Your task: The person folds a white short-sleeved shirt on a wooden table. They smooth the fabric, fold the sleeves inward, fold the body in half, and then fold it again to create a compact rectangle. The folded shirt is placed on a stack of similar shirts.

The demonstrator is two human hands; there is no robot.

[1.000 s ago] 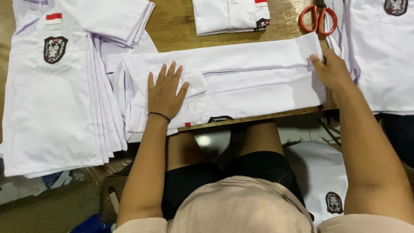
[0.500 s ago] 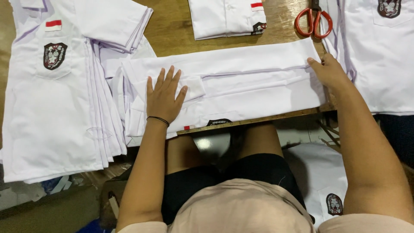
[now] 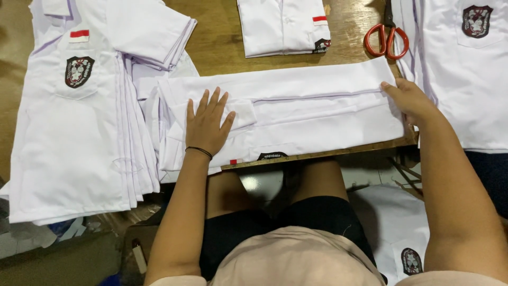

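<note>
Two hands flat on one folded white shirt [image 3: 296,114], which lies lengthwise along the near edge of the wooden surface [image 3: 222,42]. Left hand [image 3: 207,123] pressed palm-down, fingers spread, on the shirt's left part; black band at the wrist. Right hand [image 3: 408,100] at the shirt's right end, fingers resting on that edge, not clamped on it as far as I can tell. Hands well apart.

Shirt's near long edge runs right at the surface edge, w/ a bit hanging over. Left of the shirt: tall stack of white shirts [image 3: 79,132], touching/overlapping its left end. Beyond the shirt: bare wood strip, then a smaller folded shirt [image 3: 286,26]. Beyond its right end: red-handled scissors [image 3: 386,39], close by. Right of the shirt: another shirt pile [image 3: 465,69], just beside the right hand. Little open room on either side; only the wood strip beyond is free.
</note>
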